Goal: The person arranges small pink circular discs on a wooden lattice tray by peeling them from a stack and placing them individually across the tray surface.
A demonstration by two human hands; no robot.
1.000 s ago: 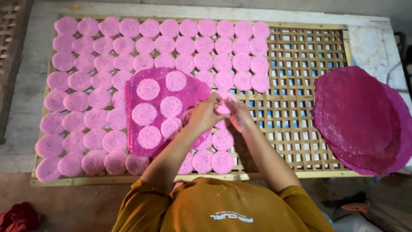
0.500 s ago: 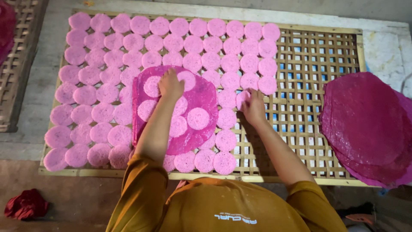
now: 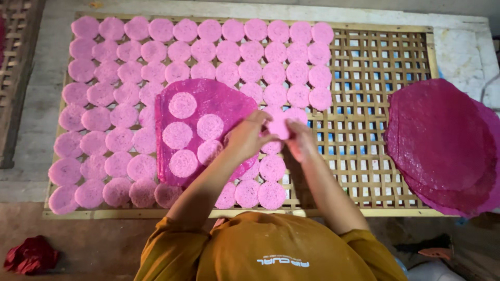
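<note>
A bamboo lattice rack (image 3: 364, 78) carries rows of pale pink round discs (image 3: 229, 52). On them lies a dark pink sheet (image 3: 219, 101) with several pale discs on it (image 3: 182, 105). My left hand (image 3: 246, 138) and my right hand (image 3: 302, 140) meet just right of that sheet. Together they pinch one pale pink disc (image 3: 278, 125) by its edges, just above the rack. More discs (image 3: 272, 167) lie directly below the hands.
A stack of large dark magenta round sheets (image 3: 442, 140) lies over the rack's right end. The rack's right part shows bare lattice. A red cloth (image 3: 31, 255) lies on the floor at the lower left. Another rack's edge (image 3: 15, 78) runs along the left.
My left hand has come off the dark sheet and moved right. My right hand has shifted slightly left from the lattice. Both now grip one disc between them.
</note>
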